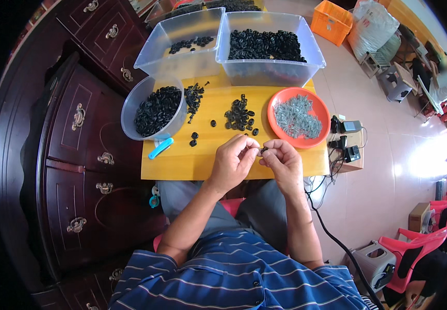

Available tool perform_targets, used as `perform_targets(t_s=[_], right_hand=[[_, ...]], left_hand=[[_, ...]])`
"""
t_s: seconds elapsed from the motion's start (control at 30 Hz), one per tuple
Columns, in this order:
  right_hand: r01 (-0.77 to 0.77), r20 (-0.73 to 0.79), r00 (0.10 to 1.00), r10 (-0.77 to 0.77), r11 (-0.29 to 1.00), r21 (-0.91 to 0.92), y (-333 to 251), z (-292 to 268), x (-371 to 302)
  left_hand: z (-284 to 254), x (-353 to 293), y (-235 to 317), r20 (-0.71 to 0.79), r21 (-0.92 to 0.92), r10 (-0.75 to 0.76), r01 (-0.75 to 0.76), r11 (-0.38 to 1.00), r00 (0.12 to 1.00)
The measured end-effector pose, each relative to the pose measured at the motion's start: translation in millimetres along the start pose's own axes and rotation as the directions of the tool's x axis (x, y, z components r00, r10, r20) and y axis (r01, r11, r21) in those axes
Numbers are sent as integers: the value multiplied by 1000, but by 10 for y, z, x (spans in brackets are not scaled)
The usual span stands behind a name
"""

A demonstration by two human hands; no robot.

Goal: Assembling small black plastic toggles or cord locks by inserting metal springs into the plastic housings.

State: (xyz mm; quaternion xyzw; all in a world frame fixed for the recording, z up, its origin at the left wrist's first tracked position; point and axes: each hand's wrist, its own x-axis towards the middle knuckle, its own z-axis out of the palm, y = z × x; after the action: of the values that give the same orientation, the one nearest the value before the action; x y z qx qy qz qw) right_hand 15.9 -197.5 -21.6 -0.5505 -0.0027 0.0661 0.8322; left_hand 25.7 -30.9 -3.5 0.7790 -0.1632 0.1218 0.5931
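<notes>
A seated person, seen from above, works with both hands just over the near edge of a yellow table (182, 168). The left hand (234, 163) and right hand (287, 168) meet fingertip to fingertip, with a tiny black part (264, 150) between them. The right thumb and forefinger pinch this part; the left thumb and forefinger are pressed together at its left side — whether they grip the part too, or a small pale piece, I cannot tell.

The part lies to the right of the left fingertips and directly at the right ones, so the right hand is the nearer. Its long axis is too small to make out, and the fingers cover much of it.

Beyond the hands, a loose pile (239, 113) of similar black parts lies near, slightly to the left. Beyond the right hand stands a red plate (306, 143) heaped with small clear pieces (298, 116). Further left is a round tub (127, 113) full of black parts, with a blue-handled tool (161, 148) just beside its near side and a scatter of dark, slender pieces (193, 98) on its right. Two clear bins stand side by side at the back: the right bin (270, 77) well filled, the left bin (156, 64) holding few parts.
</notes>
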Motion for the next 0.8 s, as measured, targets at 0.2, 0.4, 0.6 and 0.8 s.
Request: perform_targets(t_s=[0.2,0.4,0.6,0.8], right_hand=[[-8,-24,1000,7,998,-58,9,-8,-1],[-2,-27,1000,0,996,-87,7,4,10],[-2,-41,999,-5,986,-168,22,4,0],[-1,-88,996,-27,952,-306,83,7,-7]], left_hand=[[-14,11,-22,17,21,12,-12,1000,1000],[-17,-14,-44,24,-13,-33,34,999,999],[-42,7,19,43,63,-9,6,998,999],[-33,-26,-4,38,79,-58,55,995,998]])
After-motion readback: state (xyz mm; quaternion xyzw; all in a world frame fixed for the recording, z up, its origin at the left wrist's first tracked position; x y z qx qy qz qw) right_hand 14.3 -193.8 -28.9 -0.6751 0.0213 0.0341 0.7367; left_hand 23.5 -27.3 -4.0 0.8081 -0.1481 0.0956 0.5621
